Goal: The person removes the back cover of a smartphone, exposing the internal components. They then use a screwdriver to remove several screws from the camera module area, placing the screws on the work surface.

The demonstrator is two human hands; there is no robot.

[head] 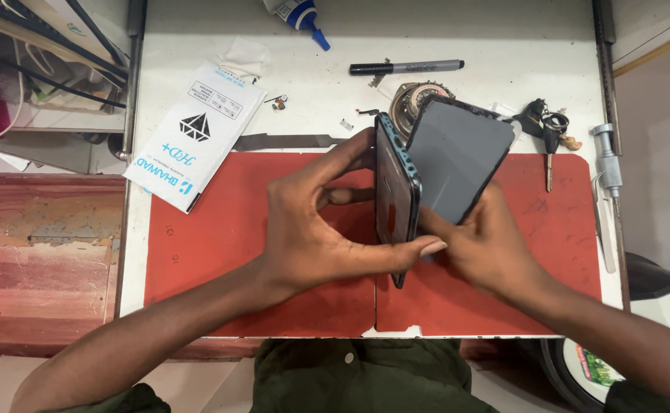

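We are looking down on a white bench with a red work mat [220,252] as our landmark. Above the mat's middle, the left hand [312,222] is gripping a phone body [395,195] held on edge, thumb closed under its lower end and fingers curled round its far side; the grip is firm and fully closed on the frame. We are judging that it is being held upright so the panel can hinge away from it.

The right hand [495,248] is holding a dark display panel [453,157], swung open to the right of the body like a book cover. The fingers are lying mostly behind the panel, so we cannot tell how tightly they are closing, only that the hand is supporting it from below.

Counting the items around the mat:
- One white printed packet [197,134], lying just past the mat's upper left corner.
- One black marker [406,67], lying well beyond the mat's top edge.
- One blue-tipped glue bottle [300,15], further beyond the marker.
- One round metal part [411,99], partly hidden behind the panel.
- One bunch of keys [547,122], resting at the mat's upper right corner.
- One metal tool [606,160], lying off the mat's right edge; tweezers may be lying beside it, though we cannot be sure.
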